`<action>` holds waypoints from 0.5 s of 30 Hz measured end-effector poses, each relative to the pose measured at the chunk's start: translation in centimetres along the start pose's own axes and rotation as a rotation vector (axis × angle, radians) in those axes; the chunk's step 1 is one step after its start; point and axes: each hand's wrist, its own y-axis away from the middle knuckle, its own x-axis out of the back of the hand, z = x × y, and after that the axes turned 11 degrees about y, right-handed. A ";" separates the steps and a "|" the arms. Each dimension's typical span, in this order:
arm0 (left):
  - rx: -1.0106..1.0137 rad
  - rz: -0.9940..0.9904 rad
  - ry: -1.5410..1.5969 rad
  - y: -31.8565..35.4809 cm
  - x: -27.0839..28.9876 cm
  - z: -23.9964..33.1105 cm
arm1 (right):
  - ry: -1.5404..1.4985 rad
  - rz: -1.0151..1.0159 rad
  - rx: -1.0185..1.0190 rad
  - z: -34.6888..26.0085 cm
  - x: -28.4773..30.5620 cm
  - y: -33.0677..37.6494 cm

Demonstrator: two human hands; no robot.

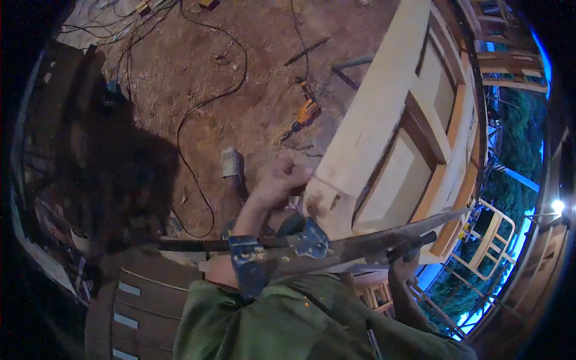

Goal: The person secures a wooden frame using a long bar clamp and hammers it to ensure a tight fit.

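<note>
A pale wooden panelled door [384, 114] lies flat, running from the middle to the upper right. My left hand [279, 180] is curled in a fist over its near corner. My right hand [403, 267] sits below the door's near edge and grips a dark handle [414, 243]. A long grey saw blade [384, 237] crosses between my hands, just under the door's end. A blue clamp [307, 239] with a dark threaded rod [192, 245] sits against that same corner, close to my left forearm.
The ground is reddish dirt with black cables [198, 108] looping across it. An orange power drill [306, 112] lies near the door's left edge. My foot in a white shoe [231, 162] stands by the corner. Wooden frames [489, 237] stand at the right, dark planks [132, 300] at lower left.
</note>
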 end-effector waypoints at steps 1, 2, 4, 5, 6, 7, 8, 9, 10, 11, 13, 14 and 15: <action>0.052 0.059 -0.036 0.4 -0.6 1.5 | 0.074 0.022 0.060 0.7 0.1 0.2; 0.046 0.046 -0.044 0.1 -0.4 1.4 | 0.069 0.038 0.061 -0.6 -0.2 0.0; 0.194 0.093 0.296 -0.1 -0.5 1.1 | -0.188 -0.107 -0.082 -5.3 -0.3 -0.7; 0.099 0.130 0.233 1.1 -2.8 1.4 | -0.222 -0.163 -0.117 -6.6 0.2 -0.8; 0.095 0.108 0.216 2.2 -4.0 0.8 | -0.267 -0.221 -0.142 -7.7 0.6 -0.9; 0.066 0.108 0.253 2.7 -4.7 0.2 | -0.394 -0.202 -0.124 -8.0 0.2 -0.8; 0.039 0.107 0.288 2.9 -5.0 0.0 | -0.521 -0.182 -0.105 -7.8 -0.1 -0.6; 0.195 -0.004 0.458 3.2 -4.9 0.2 | 0.034 0.056 0.022 -6.1 -0.4 -0.4; 0.043 0.001 0.382 3.8 -4.4 -0.1 | 0.013 0.073 0.023 -5.9 -0.2 -0.4; -0.104 0.017 0.303 4.3 -3.9 -0.5 | 0.153 0.094 0.077 -6.1 -0.1 -0.3; -0.257 0.174 0.088 4.9 0.1 -3.1 | 0.270 0.110 0.122 -6.8 1.1 -0.1; -0.304 0.345 -0.086 5.7 2.9 -5.3 | 0.187 -0.030 0.037 -6.8 1.9 -0.1; -0.318 0.516 -0.220 6.6 5.7 -7.6 | 0.104 -0.167 -0.040 -6.8 2.6 -0.4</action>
